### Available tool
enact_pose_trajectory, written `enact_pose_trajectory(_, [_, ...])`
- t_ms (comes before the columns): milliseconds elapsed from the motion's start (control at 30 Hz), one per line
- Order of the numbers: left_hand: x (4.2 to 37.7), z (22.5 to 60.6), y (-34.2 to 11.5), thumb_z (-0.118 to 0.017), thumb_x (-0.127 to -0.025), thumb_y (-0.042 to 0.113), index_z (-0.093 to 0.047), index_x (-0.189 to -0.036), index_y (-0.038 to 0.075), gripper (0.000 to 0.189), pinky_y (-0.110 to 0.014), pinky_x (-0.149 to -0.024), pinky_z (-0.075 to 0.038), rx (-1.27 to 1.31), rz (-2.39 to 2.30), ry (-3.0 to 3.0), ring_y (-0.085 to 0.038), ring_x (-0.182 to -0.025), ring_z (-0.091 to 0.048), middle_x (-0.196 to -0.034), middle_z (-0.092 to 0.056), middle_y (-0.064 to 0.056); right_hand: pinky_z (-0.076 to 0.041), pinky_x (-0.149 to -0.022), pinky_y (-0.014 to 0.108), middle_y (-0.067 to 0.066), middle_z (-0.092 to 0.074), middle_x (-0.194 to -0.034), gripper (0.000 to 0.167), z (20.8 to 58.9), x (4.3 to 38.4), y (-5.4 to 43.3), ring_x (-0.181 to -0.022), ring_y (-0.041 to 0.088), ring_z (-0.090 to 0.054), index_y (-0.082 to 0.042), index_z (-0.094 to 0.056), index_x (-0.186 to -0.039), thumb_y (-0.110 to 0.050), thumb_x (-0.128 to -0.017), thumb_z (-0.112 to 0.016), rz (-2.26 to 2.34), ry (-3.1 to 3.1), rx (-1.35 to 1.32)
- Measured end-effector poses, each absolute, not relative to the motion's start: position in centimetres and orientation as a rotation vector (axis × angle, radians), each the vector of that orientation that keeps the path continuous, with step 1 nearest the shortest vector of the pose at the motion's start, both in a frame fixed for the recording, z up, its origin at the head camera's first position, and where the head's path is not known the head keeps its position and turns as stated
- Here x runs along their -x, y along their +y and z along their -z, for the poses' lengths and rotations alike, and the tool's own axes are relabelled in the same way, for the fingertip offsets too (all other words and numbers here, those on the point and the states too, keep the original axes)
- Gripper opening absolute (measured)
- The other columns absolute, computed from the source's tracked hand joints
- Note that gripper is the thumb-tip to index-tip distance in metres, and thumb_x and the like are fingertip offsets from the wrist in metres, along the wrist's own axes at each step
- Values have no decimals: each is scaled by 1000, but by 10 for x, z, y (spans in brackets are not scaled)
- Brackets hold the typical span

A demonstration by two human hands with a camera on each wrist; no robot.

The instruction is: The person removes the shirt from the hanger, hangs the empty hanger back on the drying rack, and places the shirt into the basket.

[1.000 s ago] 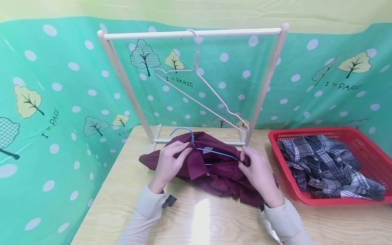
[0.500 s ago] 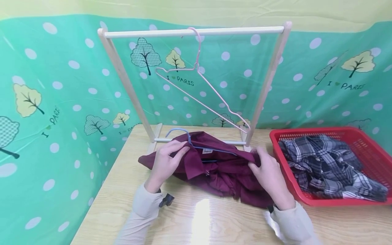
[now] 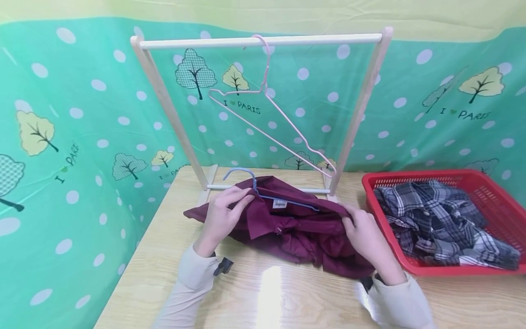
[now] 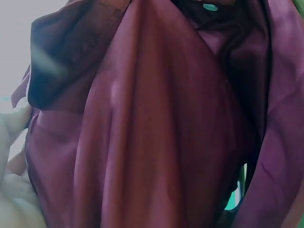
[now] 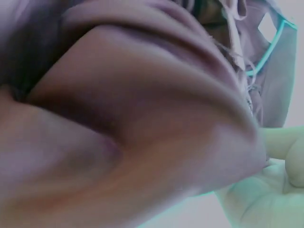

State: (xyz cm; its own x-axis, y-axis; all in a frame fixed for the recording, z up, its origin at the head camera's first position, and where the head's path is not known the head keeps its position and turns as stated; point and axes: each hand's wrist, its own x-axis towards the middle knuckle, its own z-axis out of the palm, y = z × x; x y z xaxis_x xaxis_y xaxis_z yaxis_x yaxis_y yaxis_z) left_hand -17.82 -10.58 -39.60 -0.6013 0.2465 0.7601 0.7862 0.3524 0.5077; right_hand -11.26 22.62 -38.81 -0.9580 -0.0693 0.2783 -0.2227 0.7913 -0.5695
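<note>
A maroon shirt (image 3: 263,224) lies bunched in front of the rack, a blue hanger (image 3: 287,201) partly inside its neck opening. The hanger's hook rises above the collar; its ends are hidden in the cloth. My left hand (image 3: 222,217) pinches the collar edge just left of the hook, with fingertips close to the hanger's neck. On the opposite side, my right hand (image 3: 363,233) grips the shirt's upper edge, beyond the visible end of the hanger. Maroon cloth fills most of the left wrist view, and the right wrist view is blurred by folds.
Behind the shirt stands a wooden rack (image 3: 365,96), a pink hanger (image 3: 287,121) hooked on its top rail. A red basket (image 3: 415,269) holding a plaid shirt (image 3: 435,219) stands close to my right hand. A patterned cloth (image 3: 98,151) hangs behind and left.
My right hand has moved right, off the hanger's end, and the shirt's upper edge is drawn out straighter. My left hand and the hook have shifted slightly left.
</note>
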Motion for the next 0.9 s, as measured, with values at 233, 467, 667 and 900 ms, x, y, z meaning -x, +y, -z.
enact_pose_trajectory(233, [175,391,-104,-74,-88,4,-75,-105,5,18,-22,-86,-52,894,1263,-2118,-16,-89,-66,-94,-72,-4,-54,-77,50,20,-73,-104,30,385,115,227,-87,30,-68,1,-69,-117,-1,-91,-54,-950,-2702,-143])
enact_pose_trajectory(467, [172,389,-97,-82,-80,14,-73,-99,7,22,-28,-87,-51,906,1202,-2120,-18,-92,-64,-95,-68,-2,-53,-72,43,18,-74,-99,27,382,114,228,-82,27,-66,0,-72,-111,0,-87,-59,-969,-2674,-87])
enact_pose_trajectory(667, [173,391,-94,-84,-78,12,-76,-87,8,14,-30,-82,-51,845,1177,-2029,-20,-86,-66,-89,-74,-3,-54,-78,45,16,-75,-101,28,386,113,229,-89,28,-69,0,-72,-112,-11,-89,-61,-1010,-2724,6])
enact_pose_trajectory(900, [172,393,-96,-85,-75,8,-76,-86,7,14,-30,-82,-51,837,1147,-2000,-21,-84,-65,-87,-71,-4,-53,-81,47,16,-75,-101,25,395,113,232,-95,31,-70,1,-72,-109,-7,-87,-64,-997,-2759,-37])
